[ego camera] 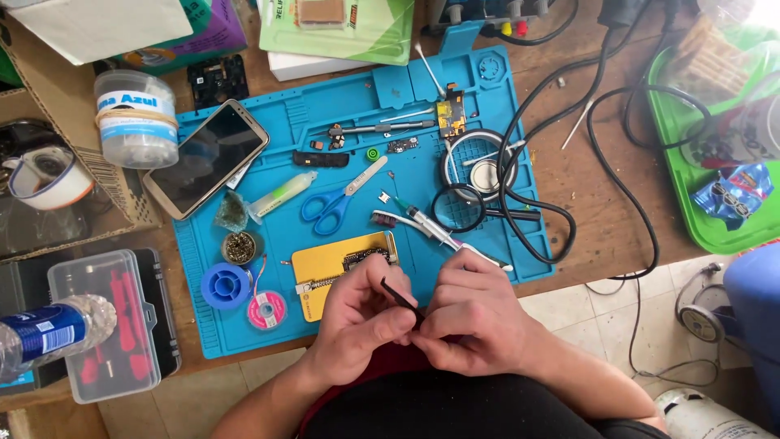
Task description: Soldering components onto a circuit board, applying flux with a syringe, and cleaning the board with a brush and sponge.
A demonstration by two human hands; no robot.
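Two hands meet at the near edge of the blue mat: left hand and right hand both pinch a thin black strip. A clear box holds red tools; black cables cross the mat's right side.

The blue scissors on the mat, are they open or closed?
Closed: the scissors lie flat on the blue mat, blades together in one strip.

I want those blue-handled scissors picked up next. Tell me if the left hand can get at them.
Probably yes: the blue-handled scissors lie uncovered on the blue mat, beyond the left hand. But both it and the right hand pinch a thin black tool.
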